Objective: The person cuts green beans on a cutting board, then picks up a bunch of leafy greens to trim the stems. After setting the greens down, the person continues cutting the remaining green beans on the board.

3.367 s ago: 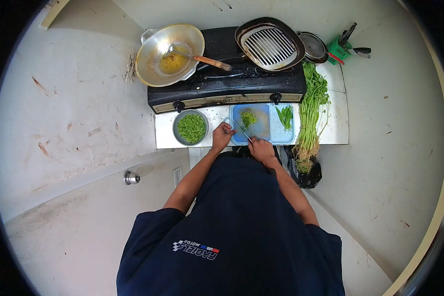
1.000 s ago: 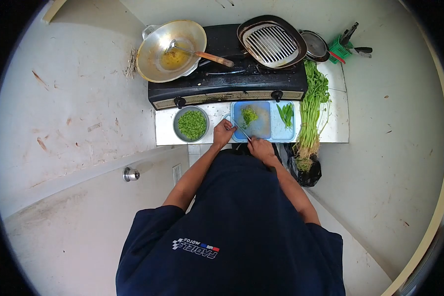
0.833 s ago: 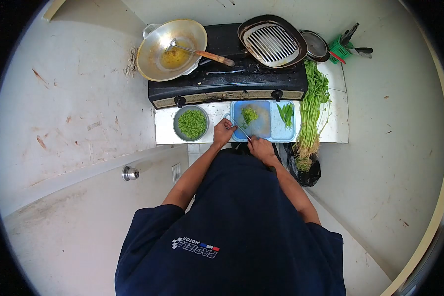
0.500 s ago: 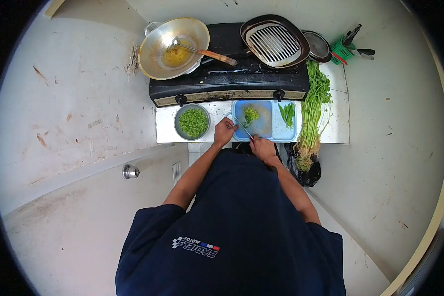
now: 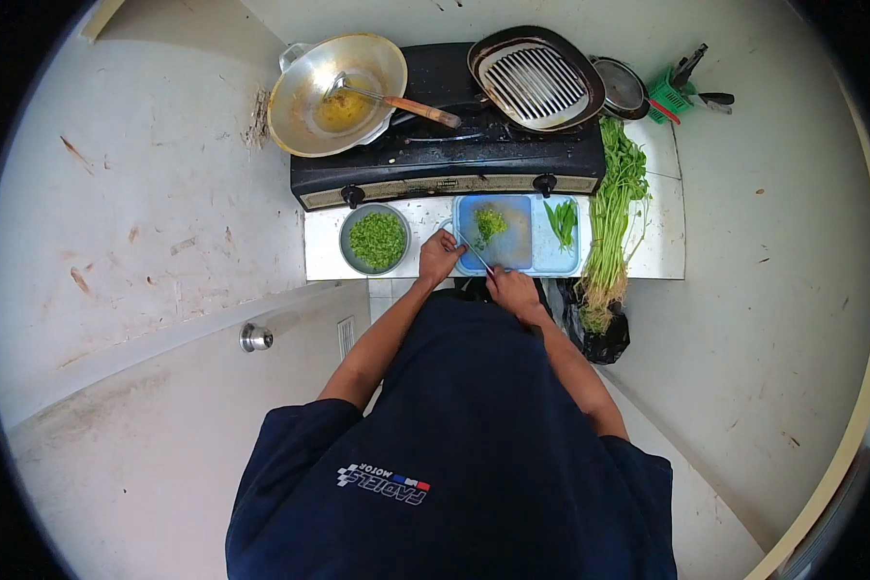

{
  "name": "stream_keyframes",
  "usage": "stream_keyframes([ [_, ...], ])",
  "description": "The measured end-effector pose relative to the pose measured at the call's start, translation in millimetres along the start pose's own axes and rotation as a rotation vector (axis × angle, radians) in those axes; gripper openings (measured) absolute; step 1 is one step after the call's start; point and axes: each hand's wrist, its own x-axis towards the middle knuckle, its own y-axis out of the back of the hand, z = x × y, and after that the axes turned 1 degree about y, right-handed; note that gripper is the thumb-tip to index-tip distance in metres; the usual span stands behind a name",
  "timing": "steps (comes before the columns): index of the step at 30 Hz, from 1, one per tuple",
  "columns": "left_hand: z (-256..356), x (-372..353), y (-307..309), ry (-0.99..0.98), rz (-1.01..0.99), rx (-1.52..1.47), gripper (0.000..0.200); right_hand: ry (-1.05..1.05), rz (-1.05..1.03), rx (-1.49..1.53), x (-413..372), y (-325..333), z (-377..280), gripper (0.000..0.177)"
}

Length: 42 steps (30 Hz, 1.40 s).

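Note:
My right hand (image 5: 515, 292) is closed around the handle of a knife (image 5: 478, 255), whose thin blade slants up and left over the blue divided tray (image 5: 555, 261). At the tray's left edge, the fingers of my left hand (image 5: 440, 257) are pinched together beside the blade; what they hold is too small to tell. A small heap of chopped greens (image 5: 491, 223) lies just beyond the blade. Whole green leaves (image 5: 562, 223) rest in the tray's right section. To the left stands a grey bowl (image 5: 344, 253) of finely chopped greens (image 5: 377, 241).
Behind the tray is a black stove (image 5: 435, 164) bearing a wok (image 5: 295, 106) with a wooden-handled ladle (image 5: 420, 108), and a grill pan (image 5: 590, 68). Long leafy stalks (image 5: 607, 227) lie at right, roots over the counter edge. A green basket (image 5: 669, 97) holds knives.
The view has shifted very slightly. Both hands and the knife keep almost the same place at the tray's lower left.

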Motion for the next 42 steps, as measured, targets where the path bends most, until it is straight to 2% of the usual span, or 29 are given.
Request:
stream_keyframes([
  [5, 1, 1, 0, 0.002, 0.004, 0.031, 0.030, -0.009, 0.001, -0.009, -1, 0, 0, 0.035],
  [8, 0, 2, -1, 0.002, -0.001, 0.025, 0.030, -0.060, -0.073, -0.033, 0, 12, -7, 0.034],
  [13, 2, 2, 0, 0.032, -0.021, 0.013, 0.030, -0.081, -0.025, 0.003, -1, 6, -3, 0.035],
  [29, -8, 0, -1, -0.075, -0.008, -0.076, 0.025, -0.023, -0.027, -0.005, 4, 6, -8, 0.036],
  [35, -13, -3, 4, -0.105, -0.001, -0.138, 0.019, -0.057, -0.091, -0.031, -3, 19, -6, 0.033],
  [38, -15, -4, 5, -0.108, 0.032, -0.137, 0.017, -0.085, -0.077, -0.044, -6, 24, -1, 0.033],
  [42, -14, -4, 5, -0.151, 0.048, -0.161, 0.016, -0.108, 0.081, -0.065, 0, 26, 11, 0.032],
])
